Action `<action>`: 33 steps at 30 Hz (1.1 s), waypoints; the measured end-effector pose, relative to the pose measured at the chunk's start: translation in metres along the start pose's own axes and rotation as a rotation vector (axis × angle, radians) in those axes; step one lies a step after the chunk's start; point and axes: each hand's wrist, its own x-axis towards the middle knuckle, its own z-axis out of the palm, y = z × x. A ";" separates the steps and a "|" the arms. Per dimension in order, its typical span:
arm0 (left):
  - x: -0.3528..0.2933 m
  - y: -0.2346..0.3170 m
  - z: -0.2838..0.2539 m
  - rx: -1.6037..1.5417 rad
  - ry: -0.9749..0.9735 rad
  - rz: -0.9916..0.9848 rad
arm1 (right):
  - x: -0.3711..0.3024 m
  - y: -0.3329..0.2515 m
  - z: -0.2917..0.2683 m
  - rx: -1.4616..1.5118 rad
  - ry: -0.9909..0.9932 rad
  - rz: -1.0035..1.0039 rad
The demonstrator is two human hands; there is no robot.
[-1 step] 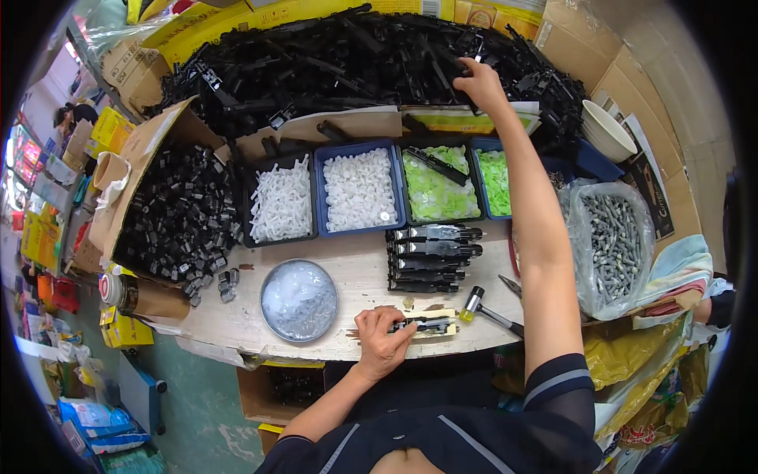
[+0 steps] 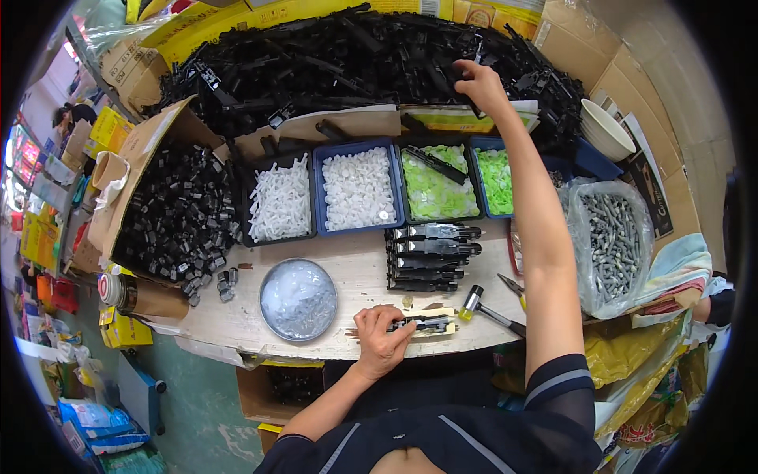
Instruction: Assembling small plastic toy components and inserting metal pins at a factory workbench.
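My left hand point(image 2: 381, 341) rests at the near edge of the wooden table point(image 2: 347, 276), its fingers pinching a black plastic part point(image 2: 430, 323) that lies on a small pale wooden block point(image 2: 444, 330). My right arm stretches far across the table. There my right hand point(image 2: 478, 85) is curled into the big heap of long black plastic parts point(image 2: 339, 63) at the back, fingers closed around one of them.
Blue trays hold white pieces point(image 2: 357, 188) and green pieces point(image 2: 438, 186). A stack of black assembled parts point(image 2: 430, 257), a small hammer point(image 2: 485, 308), a round dish point(image 2: 298, 299), a carton of small black parts point(image 2: 178, 213) and a bag of metal screws point(image 2: 612, 245) surround the block.
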 end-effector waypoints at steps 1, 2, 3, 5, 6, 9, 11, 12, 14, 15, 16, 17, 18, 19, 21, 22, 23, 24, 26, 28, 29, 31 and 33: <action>0.000 -0.001 0.000 -0.008 -0.003 -0.005 | -0.006 0.002 -0.002 0.039 -0.017 -0.039; 0.000 -0.001 0.000 -0.011 -0.003 -0.005 | -0.011 -0.001 -0.004 0.036 -0.018 -0.039; 0.000 -0.002 -0.001 -0.010 -0.004 -0.002 | -0.015 -0.004 -0.007 0.127 -0.066 -0.034; 0.000 -0.002 -0.001 -0.008 -0.003 0.000 | -0.029 -0.016 -0.016 0.252 -0.207 -0.023; 0.001 -0.002 -0.001 -0.008 -0.001 -0.002 | -0.035 -0.017 -0.017 0.250 -0.208 -0.022; 0.002 -0.001 -0.002 -0.005 0.003 -0.003 | -0.053 -0.023 -0.023 0.329 -0.237 -0.050; 0.000 0.000 -0.002 0.010 0.019 0.024 | -0.063 -0.025 -0.029 0.404 -0.257 -0.040; -0.001 0.000 -0.001 0.012 0.026 0.024 | -0.069 -0.026 -0.032 0.480 -0.276 -0.031; -0.003 0.002 -0.001 0.022 0.039 0.027 | -0.086 -0.029 -0.033 0.558 -0.295 -0.005; -0.004 0.002 0.000 0.026 0.044 0.034 | -0.095 -0.030 -0.033 0.565 -0.292 0.008; -0.006 0.003 -0.001 0.039 0.045 0.030 | -0.109 -0.031 -0.033 0.570 -0.304 0.030; -0.006 0.004 -0.001 0.051 0.046 0.024 | -0.120 -0.031 -0.029 0.689 -0.344 0.060; -0.007 0.006 -0.002 0.076 0.048 -0.004 | -0.135 -0.036 -0.025 0.809 -0.388 0.095; -0.009 0.004 -0.003 0.037 0.049 -0.047 | -0.153 -0.043 -0.024 0.894 -0.410 0.147; -0.003 0.008 -0.009 -0.040 0.078 -0.120 | -0.190 -0.050 -0.013 1.182 -0.466 0.190; 0.002 0.008 -0.012 -0.165 0.121 -0.154 | -0.213 -0.061 -0.009 1.354 -0.484 0.185; 0.007 0.012 -0.016 -0.325 0.098 -0.301 | -0.234 -0.073 -0.007 1.453 -0.502 0.213; 0.018 0.013 -0.023 -0.536 0.007 -0.363 | -0.253 -0.084 -0.005 1.552 -0.497 0.229; 0.026 0.019 -0.020 -1.214 -0.029 -0.694 | -0.281 -0.089 0.011 1.743 -0.520 0.245; 0.027 0.014 -0.023 -1.602 -0.237 -0.805 | -0.299 -0.094 0.019 1.802 -0.479 0.254; 0.023 0.012 -0.024 -1.608 -0.238 -0.855 | -0.306 -0.094 0.021 1.790 -0.451 0.251; 0.018 0.009 -0.027 -1.593 -0.195 -0.937 | -0.312 -0.087 0.016 1.694 -0.463 0.195; 0.013 0.002 -0.035 -1.398 -0.104 -0.871 | -0.312 -0.078 -0.002 1.242 -0.425 0.082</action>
